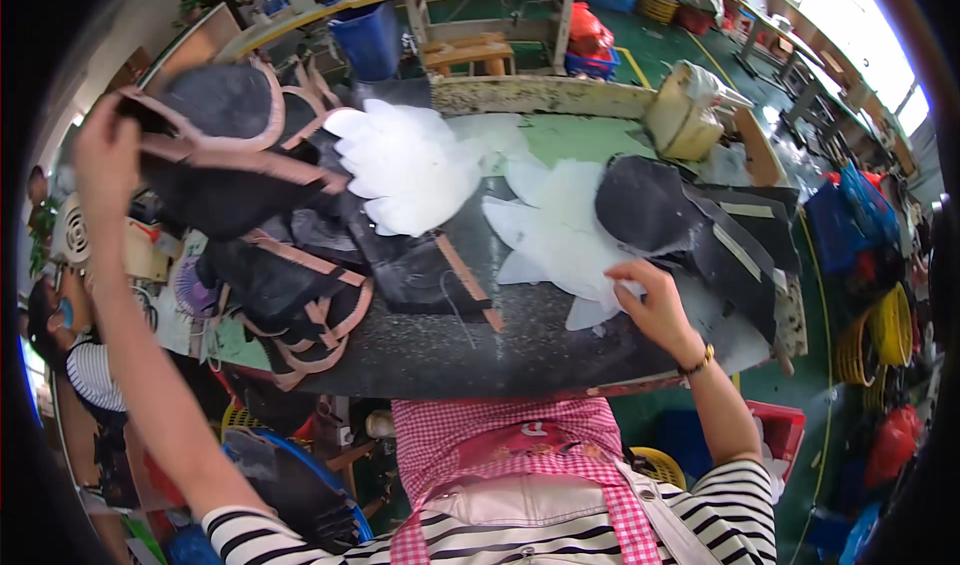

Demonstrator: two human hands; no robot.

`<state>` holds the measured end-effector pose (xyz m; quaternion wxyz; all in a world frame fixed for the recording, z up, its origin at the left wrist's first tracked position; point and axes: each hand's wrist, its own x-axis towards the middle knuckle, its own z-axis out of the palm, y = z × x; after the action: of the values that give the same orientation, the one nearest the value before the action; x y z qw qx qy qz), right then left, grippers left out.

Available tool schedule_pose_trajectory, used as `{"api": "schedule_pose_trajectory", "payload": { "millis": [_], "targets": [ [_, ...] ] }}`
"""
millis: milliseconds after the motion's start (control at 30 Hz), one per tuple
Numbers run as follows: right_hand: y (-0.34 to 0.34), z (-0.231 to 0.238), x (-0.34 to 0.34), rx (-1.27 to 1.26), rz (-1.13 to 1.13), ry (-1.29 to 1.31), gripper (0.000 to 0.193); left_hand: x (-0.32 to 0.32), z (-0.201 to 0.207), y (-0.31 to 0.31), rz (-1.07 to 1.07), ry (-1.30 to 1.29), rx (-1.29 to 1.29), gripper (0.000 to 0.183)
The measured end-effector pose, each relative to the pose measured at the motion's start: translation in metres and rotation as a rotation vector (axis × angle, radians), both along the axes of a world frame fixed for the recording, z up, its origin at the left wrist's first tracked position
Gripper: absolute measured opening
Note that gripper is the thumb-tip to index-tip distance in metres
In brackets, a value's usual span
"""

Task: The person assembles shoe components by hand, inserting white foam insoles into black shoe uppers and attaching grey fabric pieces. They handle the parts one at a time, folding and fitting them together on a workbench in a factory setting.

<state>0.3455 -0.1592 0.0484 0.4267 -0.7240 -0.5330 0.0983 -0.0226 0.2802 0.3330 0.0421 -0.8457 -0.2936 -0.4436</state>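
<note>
1. Black, curved, pink-edged piece: edge held in the curled left hand, over the left side of the dark-topped workbench.
2. Right hand: fingers half-curled at white, scallop-edged translucent sheets; grip unclear.
3. Workbench: bare along the front edge.
4. Beyond: blue crate, red bag inside.

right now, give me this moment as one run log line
left hand: holding pink-trimmed black piece by its edge | right hand: fingers at white sheets | dark round piece: overlapping white sheets
</note>
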Motion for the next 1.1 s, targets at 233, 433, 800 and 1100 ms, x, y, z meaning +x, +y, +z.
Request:
{"api": "schedule_pose_trajectory", "payload": {
  "millis": [233,433,800,1100],
  "targets": [
    [0.079,0.0,0.056,-0.144,0.15,-0.672,0.02,0.1,-0.103,-0.182,-0.549,0.396,0.346,0.035],
    [0.119,0.005,0.057,-0.24,0.451,-1.237,0.006,0.07,-0.28,-0.176,-0.624,0.667,-0.282,0.044],
    [0.122,-0.002,0.105,-0.013,-0.163,-0.045,0.005,0.099,-0.255,-0.223,-0.666,0.563,-0.649,0.039],
    [0.124,0.109,-0.004,0.038,0.438,-0.493,0.016,0.144,-0.218,-0.234,-0.588,0.053,-0.659,0.04]
  ]
}}
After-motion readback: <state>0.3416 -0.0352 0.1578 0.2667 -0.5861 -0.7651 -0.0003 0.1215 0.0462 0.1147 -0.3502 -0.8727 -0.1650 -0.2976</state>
